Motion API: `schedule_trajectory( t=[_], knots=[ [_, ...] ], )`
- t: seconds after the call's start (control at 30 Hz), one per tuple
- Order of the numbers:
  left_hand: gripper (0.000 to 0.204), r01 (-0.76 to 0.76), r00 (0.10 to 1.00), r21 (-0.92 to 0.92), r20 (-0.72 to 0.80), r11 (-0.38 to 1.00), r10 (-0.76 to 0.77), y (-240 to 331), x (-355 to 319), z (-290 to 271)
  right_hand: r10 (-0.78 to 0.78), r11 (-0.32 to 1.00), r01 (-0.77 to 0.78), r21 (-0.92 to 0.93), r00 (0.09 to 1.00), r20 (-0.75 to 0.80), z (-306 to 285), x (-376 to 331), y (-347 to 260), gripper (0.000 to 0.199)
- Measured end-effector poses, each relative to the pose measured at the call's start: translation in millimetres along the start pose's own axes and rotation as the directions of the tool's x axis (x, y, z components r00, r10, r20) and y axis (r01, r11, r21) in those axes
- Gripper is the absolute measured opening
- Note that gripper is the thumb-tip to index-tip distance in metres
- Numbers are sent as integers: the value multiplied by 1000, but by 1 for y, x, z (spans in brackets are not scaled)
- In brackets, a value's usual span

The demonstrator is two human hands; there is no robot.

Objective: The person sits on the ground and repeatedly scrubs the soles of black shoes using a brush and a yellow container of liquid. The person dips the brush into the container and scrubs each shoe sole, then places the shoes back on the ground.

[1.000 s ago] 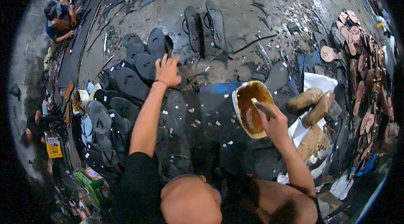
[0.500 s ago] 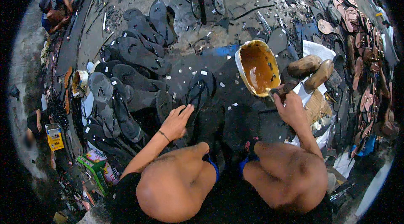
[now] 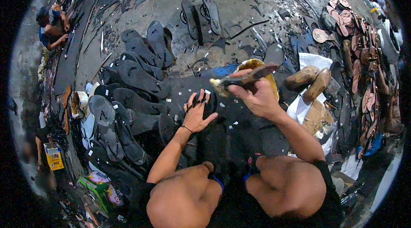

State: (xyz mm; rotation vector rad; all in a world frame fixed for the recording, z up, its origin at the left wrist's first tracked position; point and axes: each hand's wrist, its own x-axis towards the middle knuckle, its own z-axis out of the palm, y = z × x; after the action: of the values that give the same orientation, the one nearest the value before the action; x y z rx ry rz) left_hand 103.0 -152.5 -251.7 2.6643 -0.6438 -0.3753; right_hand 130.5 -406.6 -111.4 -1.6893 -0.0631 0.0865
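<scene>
My right hand (image 3: 258,98) grips a brush (image 3: 252,76) by its dark handle. Pale glue clings to the bristles, which point left above the ground near a black flip-flop (image 3: 209,104). On that flip-flop lies my left hand (image 3: 198,114), fingers spread over its straps and thumb out to the side. Behind the brush and right hand, a tub (image 3: 252,63) of amber glue is partly hidden. How the left fingertips meet the straps is hard to make out.
Black flip-flops (image 3: 141,73) lie heaped to the left, and a pair (image 3: 188,19) sits farther ahead. Wooden shoe lasts (image 3: 317,84) rest on the right beside cardboard (image 3: 317,116). Pink sandals (image 3: 342,18) are piled at far right. Another person (image 3: 53,26) crouches far left.
My right hand has lifted the brush from the tub's near rim and swung it left, toward the flip-flop. My left hand has moved forward onto the straps, fingers spreading.
</scene>
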Motion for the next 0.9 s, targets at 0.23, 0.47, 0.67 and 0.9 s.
schedule_trajectory(
  t=[0.23,0.47,0.67,0.9],
  knots=[
    [47,114,983,-812,177,-572,-55,7,42,-69,-335,942,336,-13,942,12,47,26,-2,27],
    [55,63,971,-835,178,-547,-159,36,9,-80,-3,908,-36,-418,996,-91,-7,62,-14,20],
    [59,-73,994,-773,-111,-631,21,9,12,-71,-328,901,302,-310,944,-32,26,4,-27,24],
    [57,-26,988,-782,73,-623,-134,66,12,-99,-218,957,161,-239,947,-236,-5,62,-15,25]
  ],
)
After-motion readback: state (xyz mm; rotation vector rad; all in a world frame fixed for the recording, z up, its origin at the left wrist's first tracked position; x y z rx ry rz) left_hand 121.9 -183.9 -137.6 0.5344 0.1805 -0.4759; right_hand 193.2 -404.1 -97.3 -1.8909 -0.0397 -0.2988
